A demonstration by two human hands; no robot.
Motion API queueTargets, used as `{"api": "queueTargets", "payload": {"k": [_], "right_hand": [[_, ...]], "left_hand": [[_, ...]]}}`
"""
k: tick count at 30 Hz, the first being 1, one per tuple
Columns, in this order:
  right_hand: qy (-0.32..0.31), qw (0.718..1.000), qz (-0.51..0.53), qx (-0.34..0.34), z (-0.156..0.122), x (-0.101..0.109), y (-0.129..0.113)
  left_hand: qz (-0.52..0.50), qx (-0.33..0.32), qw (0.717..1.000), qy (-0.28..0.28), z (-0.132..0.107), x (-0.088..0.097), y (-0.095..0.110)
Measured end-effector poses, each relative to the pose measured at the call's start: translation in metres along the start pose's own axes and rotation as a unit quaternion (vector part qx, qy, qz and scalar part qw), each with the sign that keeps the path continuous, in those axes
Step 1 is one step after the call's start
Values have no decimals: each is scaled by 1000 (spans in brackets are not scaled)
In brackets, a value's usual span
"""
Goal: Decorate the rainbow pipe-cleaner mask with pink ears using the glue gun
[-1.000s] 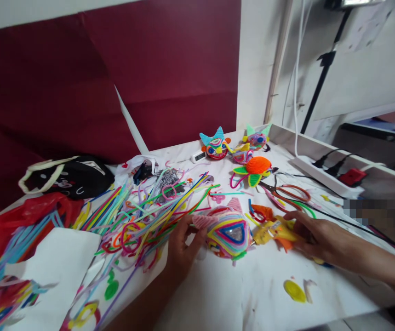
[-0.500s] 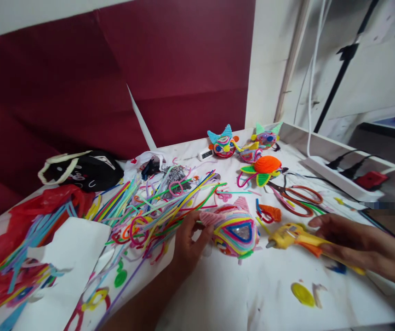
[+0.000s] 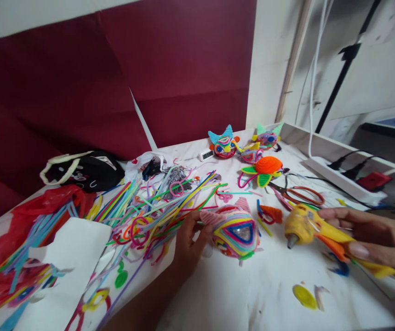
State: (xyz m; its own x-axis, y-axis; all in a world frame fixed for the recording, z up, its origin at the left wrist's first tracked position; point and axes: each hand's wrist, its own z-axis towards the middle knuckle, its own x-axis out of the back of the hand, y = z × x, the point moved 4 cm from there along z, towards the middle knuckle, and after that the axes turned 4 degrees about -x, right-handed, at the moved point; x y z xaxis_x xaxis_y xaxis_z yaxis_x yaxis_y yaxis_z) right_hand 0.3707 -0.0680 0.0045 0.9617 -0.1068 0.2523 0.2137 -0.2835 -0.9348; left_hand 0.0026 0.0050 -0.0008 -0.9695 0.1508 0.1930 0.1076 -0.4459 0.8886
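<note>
Red bag (image 3: 55, 198) (apparently) holds pipe cleaners (image 3: 42, 234); right hand (image 3: 383, 232), glue gun (image 3: 333, 233).

Head-worn camera, forward and down
It peers in from six o'clock, close over the counter (image 3: 231, 294), maroon sheet (image 3: 186, 69) toward eleven.

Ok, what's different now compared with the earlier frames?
The right hand has drawn the yellow glue gun rightward, away from the striped ball. Nothing was let go. The left hand still grips the ball's pink ear; the orange-topped figure stays put.
</note>
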Motion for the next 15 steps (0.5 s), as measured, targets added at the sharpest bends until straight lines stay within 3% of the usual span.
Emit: {"api": "queueTargets", "payload": {"k": [3, 8, 13, 15], "right_hand": [[13, 996, 83, -42, 1, -2, 13], [25, 993, 100, -56, 2, -8, 15], [-23, 996, 84, -24, 1, -17, 5], [-2, 1000, 3, 3, 1, -16, 7]], "left_hand": [[-9, 9, 1000, -5, -1, -1, 0], [-24, 10, 1000, 17, -1, -2, -1], [-23, 5, 1000, 9, 0, -2, -3], [-14, 1, 1000, 3, 0, -1, -3]]}}
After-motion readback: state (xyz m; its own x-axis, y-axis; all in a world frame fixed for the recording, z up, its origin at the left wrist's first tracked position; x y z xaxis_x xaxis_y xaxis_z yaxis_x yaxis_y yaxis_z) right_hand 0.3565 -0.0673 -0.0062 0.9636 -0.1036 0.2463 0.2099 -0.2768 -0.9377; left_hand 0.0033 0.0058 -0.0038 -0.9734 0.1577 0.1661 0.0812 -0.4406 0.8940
